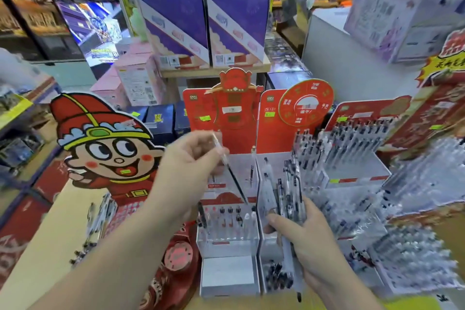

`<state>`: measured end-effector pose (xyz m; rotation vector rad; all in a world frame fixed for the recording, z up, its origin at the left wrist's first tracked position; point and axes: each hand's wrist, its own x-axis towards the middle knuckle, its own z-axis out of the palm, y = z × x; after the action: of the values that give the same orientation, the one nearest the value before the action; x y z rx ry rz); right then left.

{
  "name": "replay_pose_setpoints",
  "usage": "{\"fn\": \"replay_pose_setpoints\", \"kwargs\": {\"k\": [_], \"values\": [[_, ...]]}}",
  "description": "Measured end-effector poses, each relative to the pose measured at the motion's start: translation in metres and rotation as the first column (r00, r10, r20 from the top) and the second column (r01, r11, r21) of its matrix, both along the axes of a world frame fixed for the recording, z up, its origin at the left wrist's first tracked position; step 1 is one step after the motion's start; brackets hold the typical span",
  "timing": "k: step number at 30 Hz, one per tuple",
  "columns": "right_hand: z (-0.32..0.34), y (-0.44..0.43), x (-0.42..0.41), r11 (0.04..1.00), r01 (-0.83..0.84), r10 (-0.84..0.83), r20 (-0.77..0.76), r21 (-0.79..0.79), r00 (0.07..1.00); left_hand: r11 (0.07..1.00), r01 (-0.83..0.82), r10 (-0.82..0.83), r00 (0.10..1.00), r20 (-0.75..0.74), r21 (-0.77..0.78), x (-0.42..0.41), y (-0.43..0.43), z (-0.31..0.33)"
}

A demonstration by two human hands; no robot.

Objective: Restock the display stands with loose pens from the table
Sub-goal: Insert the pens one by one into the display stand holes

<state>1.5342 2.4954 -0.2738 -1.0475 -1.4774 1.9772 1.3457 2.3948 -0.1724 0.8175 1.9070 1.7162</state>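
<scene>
- The left hand [187, 166] pinches a single pen [236, 181] between thumb and fingertips. The pen is tilted, with its dark end pointing down and to the right.
- The right hand [308, 233] has its fingers curled round a bundle of pens [279, 194], which stick out above and below the fist.
- The single pen's lower end hangs just above the front row of the red-and-white display stand [227, 272], which is only partly filled.
- The bundle is held over the neighbouring stand [270, 118].
- More loose pens [100, 214] lie on the table [57, 229] beside a cartoon cutout [105, 148].
</scene>
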Motion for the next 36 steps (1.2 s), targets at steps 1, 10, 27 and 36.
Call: {"fn": "replay_pose_setpoints", "kwargs": {"k": [1,10,27,36], "values": [[-0.003,0.002,0.001,1.0,0.014,-0.014,0.002,-0.009,1.0,0.999,-0.017,0.019,0.997,-0.075,0.028,-0.009,0.001,0.007],[-0.015,0.01,0.002,0.992,0.123,-0.123,0.002,-0.004,0.992,0.994,-0.063,0.004,0.842,-0.539,-0.091,-0.053,0.024,-0.003],[-0.017,0.013,0.001,0.993,0.12,-0.121,-0.107,-0.012,0.987,0.978,-0.069,-0.076,0.755,-0.651,-0.194,-0.059,0.033,-0.031],[-0.022,0.014,0.002,0.994,0.108,-0.108,-0.088,0.0,0.99,0.954,-0.218,-0.056,0.55,-0.833,-0.208,-0.064,0.04,-0.043]]}}
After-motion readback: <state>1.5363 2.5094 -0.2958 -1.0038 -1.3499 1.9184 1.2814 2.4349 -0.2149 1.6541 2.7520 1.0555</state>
